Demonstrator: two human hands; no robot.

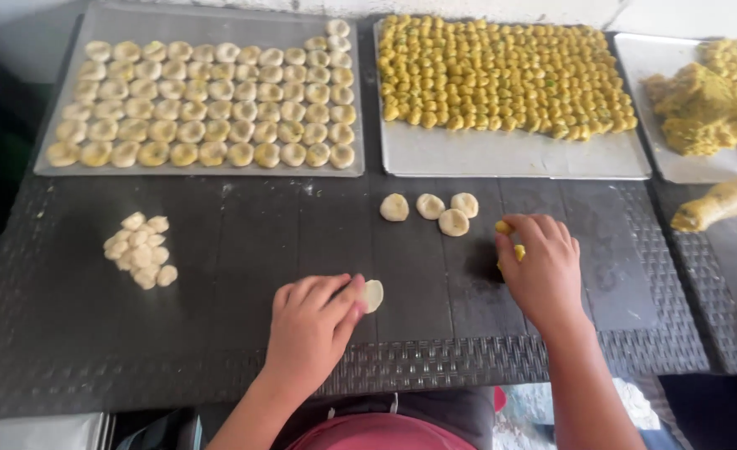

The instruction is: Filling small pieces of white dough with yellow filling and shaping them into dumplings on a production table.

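Note:
My left hand point(312, 321) rests low on the dark woven table point(243, 250) and pinches a flattened pale dough disc point(372, 295) at its fingertips. To the right, my right hand point(542, 268) has its fingers curled around small yellow filling balls point(503, 227). Several flattened dough discs point(431, 211) lie just beyond both hands. At the left sits a pile of small pale dough pieces point(141, 250).
A tray point(60, 170) of rows of filled dough rounds stands at the back left. At the back centre, a tray point(502, 158) carries many yellow filling balls. A third tray point(648, 62) at the right bears a yellow filling mass, with a yellow roll point(723, 202) below it.

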